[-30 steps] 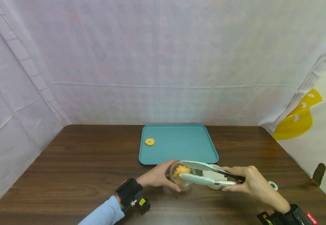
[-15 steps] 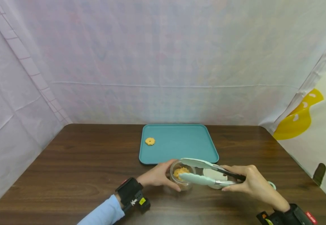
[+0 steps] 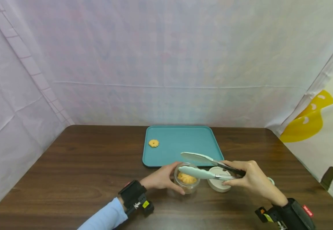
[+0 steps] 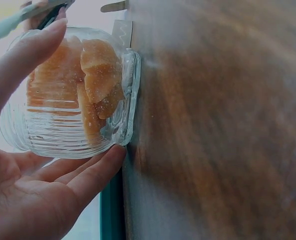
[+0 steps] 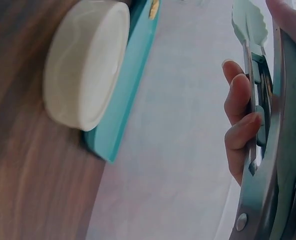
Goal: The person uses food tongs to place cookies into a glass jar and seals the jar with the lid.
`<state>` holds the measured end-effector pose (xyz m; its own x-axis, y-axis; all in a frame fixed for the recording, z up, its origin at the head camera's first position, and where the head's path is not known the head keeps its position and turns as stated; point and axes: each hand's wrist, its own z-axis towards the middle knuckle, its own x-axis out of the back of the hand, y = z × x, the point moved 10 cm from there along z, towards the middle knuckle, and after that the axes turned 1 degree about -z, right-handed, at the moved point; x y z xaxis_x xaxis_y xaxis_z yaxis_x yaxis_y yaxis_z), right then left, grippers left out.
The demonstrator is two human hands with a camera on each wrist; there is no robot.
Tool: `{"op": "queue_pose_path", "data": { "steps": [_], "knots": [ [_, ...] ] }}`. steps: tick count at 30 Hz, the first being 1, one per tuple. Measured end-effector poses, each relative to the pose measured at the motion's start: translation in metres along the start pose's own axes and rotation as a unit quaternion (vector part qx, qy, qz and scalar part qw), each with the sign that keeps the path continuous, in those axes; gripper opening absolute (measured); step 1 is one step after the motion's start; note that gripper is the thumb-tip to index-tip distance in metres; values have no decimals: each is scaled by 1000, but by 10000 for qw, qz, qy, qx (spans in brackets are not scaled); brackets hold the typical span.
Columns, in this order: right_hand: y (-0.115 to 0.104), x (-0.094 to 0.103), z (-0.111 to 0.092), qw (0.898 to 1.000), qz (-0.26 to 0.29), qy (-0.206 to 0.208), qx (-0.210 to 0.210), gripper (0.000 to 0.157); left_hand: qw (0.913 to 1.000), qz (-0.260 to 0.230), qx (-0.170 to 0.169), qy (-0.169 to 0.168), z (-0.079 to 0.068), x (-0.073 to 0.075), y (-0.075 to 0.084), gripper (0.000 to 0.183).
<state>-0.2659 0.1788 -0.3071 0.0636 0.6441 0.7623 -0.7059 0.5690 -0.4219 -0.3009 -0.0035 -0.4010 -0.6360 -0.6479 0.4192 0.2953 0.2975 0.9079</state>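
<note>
My left hand (image 3: 163,178) is curved around a clear ribbed glass jar (image 4: 53,142) standing on the table, thumb on one side and fingers on the other. Several golden cookies (image 4: 100,72) are packed inside it. My right hand (image 3: 250,177) grips a pair of tongs with pale mint tips (image 3: 196,172), fingers wrapped on their metal arms in the right wrist view. The tong tips are spread apart with nothing between them. One overlaps the jar's mouth in the head view, and the other extends toward the tray.
A teal tray (image 3: 183,140) lies behind the jar, with one flower-shaped cookie (image 3: 153,143) with a small central hole near its left side. Just right of the jar sits a round cream-white lid (image 3: 219,186), partly under the tongs. White cloth hangs behind the wooden table (image 3: 97,153).
My right hand and the tongs have risen and shifted slightly left and away from me, uncovering more of the white lid. My left hand stays around the jar.
</note>
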Motion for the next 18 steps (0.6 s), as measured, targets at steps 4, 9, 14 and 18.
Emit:
{"op": "queue_pose_path", "data": {
  "steps": [4,9,14,18],
  "knots": [
    [-1,-3,14,9999,136,-12,37,53,9996,279,-57,74,0,2,1,81],
    [1,-11,34,9999,121,-84,-48,54,9993,323,-104,125,0,3,2,80],
    [7,-26,55,9995,-171,-237,-109,57,9994,319,-22,112,0,2,1,82],
    [14,-41,69,9985,-341,-410,-136,60,9993,323,-146,143,1,2,2,82]
  ]
}}
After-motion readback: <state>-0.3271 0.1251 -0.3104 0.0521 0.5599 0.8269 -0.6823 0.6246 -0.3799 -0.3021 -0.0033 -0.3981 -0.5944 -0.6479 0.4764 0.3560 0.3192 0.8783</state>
